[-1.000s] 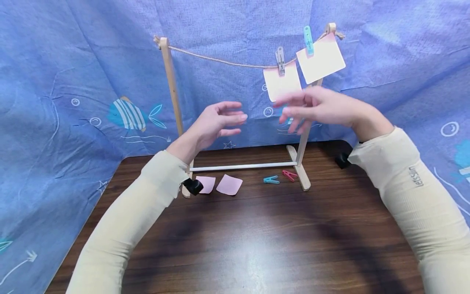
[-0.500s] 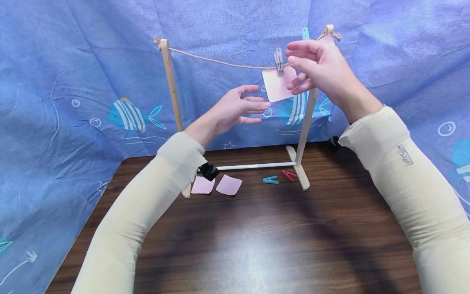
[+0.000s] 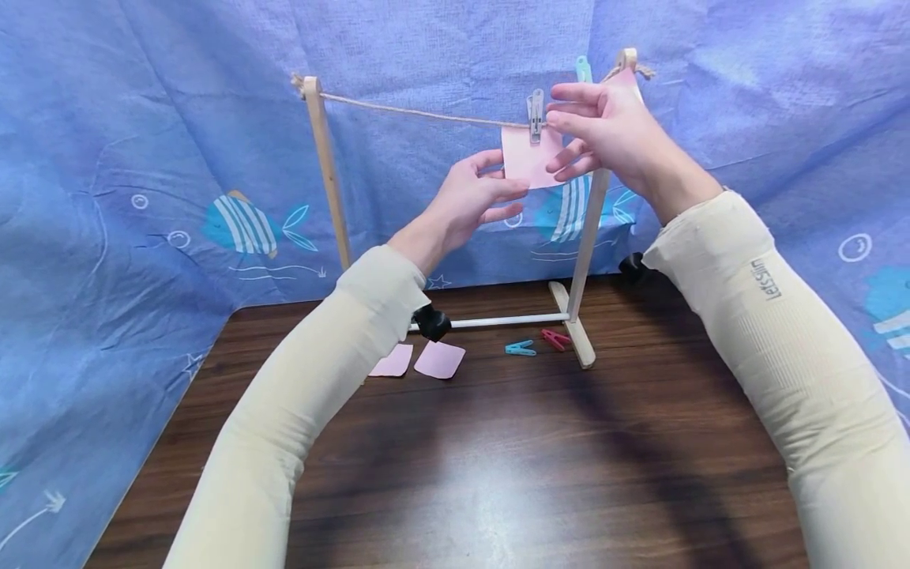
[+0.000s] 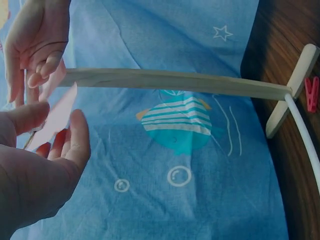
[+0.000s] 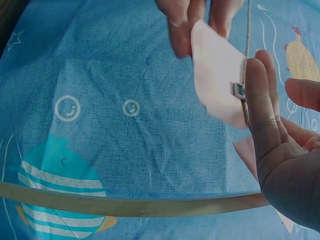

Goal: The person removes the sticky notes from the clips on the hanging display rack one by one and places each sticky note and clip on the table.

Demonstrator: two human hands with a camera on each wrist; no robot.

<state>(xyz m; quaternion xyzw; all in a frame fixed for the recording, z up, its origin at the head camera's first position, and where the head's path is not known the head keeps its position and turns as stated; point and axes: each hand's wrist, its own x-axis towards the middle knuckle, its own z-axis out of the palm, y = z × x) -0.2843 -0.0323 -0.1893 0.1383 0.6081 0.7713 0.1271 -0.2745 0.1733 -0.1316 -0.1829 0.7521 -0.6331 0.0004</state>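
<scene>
A pink paper square [image 3: 526, 162] hangs from a twine line [image 3: 426, 116] under a grey clothespin [image 3: 536, 117]. At its lower left edge is my left hand [image 3: 465, 196], thumb in front and fingers behind. The left wrist view shows the paper [image 4: 57, 120] between thumb and fingers, which stand apart; whether they touch it I cannot tell. My right hand [image 3: 611, 126], fingers spread, is beside the clothespin, partly covering the paper's right side. Behind that hand, a second pink square [image 3: 628, 81] hangs near a light blue clothespin [image 3: 583, 69], both mostly hidden.
A wooden stand with a left post [image 3: 327, 166] and a right post [image 3: 587, 253] carries the line. A white rod [image 3: 498, 321] joins its base. Two pink squares [image 3: 439, 360], a blue clothespin [image 3: 520, 348] and a red clothespin [image 3: 555, 340] lie on the dark table [image 3: 455, 474].
My left hand has moved right and up to the hanging paper's edge. The right hand has risen from below the papers to beside the grey clothespin.
</scene>
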